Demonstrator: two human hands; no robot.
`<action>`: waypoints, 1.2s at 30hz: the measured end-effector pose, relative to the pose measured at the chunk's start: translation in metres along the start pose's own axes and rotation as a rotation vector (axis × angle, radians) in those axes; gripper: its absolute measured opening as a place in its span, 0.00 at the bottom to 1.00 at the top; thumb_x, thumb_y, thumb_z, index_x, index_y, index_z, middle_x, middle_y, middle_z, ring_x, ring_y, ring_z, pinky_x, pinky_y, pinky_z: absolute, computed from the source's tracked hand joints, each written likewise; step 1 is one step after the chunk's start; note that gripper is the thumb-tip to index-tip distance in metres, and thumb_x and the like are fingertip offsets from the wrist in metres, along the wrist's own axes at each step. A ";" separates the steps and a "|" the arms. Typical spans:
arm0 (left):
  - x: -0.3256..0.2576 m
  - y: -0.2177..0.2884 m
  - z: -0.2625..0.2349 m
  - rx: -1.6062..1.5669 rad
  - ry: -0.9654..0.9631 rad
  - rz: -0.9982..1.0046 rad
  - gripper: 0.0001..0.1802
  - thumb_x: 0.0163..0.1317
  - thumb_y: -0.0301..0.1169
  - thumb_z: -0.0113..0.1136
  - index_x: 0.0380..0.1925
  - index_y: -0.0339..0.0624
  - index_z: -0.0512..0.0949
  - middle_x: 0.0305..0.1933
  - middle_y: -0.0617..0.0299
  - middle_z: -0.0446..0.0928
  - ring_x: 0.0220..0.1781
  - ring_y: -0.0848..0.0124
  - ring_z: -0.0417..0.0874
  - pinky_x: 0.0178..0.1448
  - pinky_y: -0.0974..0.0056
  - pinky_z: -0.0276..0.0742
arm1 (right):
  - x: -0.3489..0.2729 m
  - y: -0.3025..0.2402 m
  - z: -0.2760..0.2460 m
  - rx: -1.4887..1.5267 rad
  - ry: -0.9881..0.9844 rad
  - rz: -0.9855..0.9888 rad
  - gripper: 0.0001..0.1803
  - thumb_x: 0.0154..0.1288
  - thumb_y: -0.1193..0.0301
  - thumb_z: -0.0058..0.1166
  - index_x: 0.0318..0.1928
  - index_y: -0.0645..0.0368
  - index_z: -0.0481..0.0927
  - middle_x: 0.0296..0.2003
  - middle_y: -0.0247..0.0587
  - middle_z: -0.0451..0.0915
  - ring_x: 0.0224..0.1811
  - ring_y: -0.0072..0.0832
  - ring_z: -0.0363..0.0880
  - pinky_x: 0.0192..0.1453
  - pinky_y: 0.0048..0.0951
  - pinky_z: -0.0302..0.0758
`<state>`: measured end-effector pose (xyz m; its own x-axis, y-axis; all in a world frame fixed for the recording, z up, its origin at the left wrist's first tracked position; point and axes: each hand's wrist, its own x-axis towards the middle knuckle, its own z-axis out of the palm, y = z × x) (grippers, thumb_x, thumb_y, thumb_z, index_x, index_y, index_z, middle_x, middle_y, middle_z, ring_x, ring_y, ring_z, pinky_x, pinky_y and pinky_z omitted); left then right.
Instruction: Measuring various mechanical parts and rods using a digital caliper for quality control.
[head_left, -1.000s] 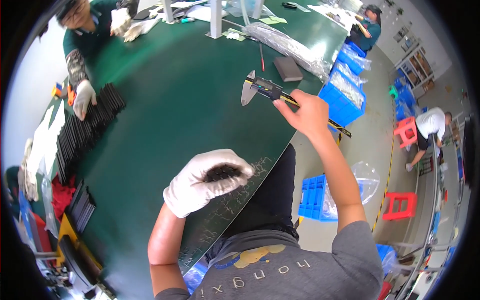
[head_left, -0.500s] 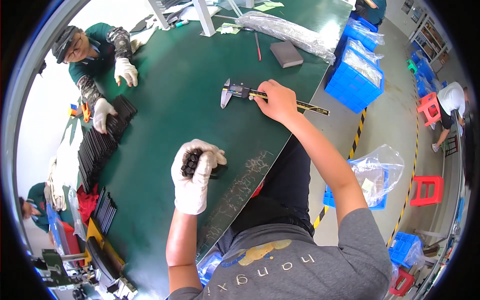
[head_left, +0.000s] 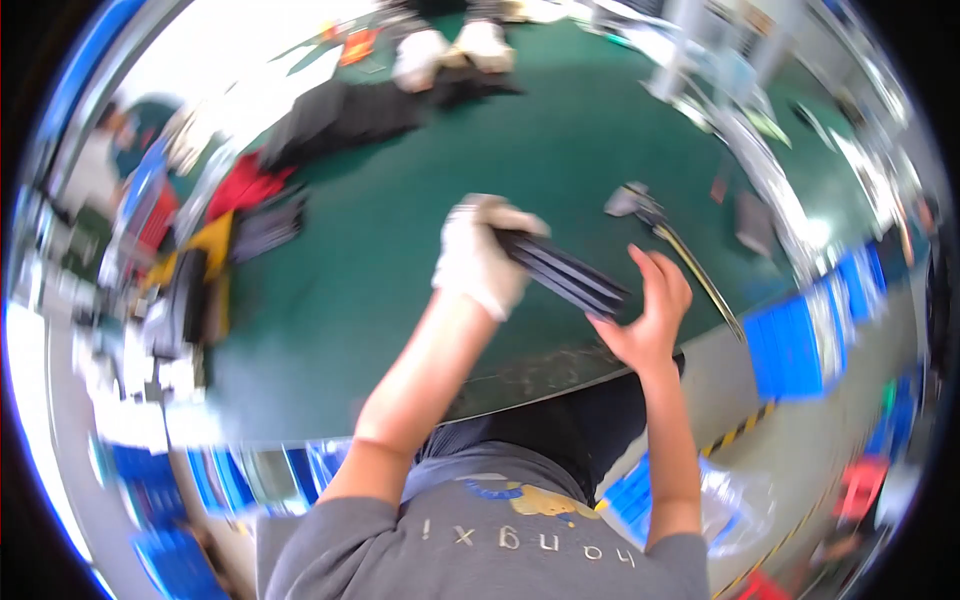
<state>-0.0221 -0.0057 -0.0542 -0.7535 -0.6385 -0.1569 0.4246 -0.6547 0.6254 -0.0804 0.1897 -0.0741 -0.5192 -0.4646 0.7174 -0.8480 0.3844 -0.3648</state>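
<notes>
My left hand (head_left: 480, 250), in a white glove, is wrapped round one end of a bundle of long black strips (head_left: 565, 275). The bundle is held over the green table (head_left: 390, 220) and points toward my right hand. My bare right hand (head_left: 652, 320) has its thumb and fingers spread at the bundle's free end. The thumb is close to the strips; blur hides whether it touches them. A digital caliper (head_left: 648, 208) lies on the table just beyond my right hand, its beam slanting toward the table edge.
At the far side, a co-worker's gloved hands (head_left: 420, 60) are at a row of black strips (head_left: 340, 120). A red cloth (head_left: 245, 187) lies at left. On the right are a dark block (head_left: 753, 222) and a long plastic-wrapped bundle (head_left: 775, 180). Blue crates (head_left: 785, 350) stand beyond the table edge.
My right hand has let go of the caliper, which now lies on the table, and moved to the bundle. My left hand has tilted the bundle sideways. The whole view has turned.
</notes>
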 end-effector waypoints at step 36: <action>-0.045 -0.001 0.036 0.656 -0.657 0.158 0.04 0.63 0.25 0.54 0.35 0.37 0.70 0.28 0.62 0.74 0.28 0.76 0.75 0.39 0.69 0.74 | 0.021 0.002 -0.047 1.795 -0.039 0.623 0.55 0.54 0.27 0.20 0.69 0.59 0.46 0.69 0.50 0.48 0.71 0.39 0.47 0.71 0.40 0.42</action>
<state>-0.0067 0.0389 -0.0203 -0.9286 -0.2128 0.3040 0.3291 -0.0935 0.9397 -0.0879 0.2179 -0.0316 -0.7321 -0.6312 0.2563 0.3545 -0.6742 -0.6478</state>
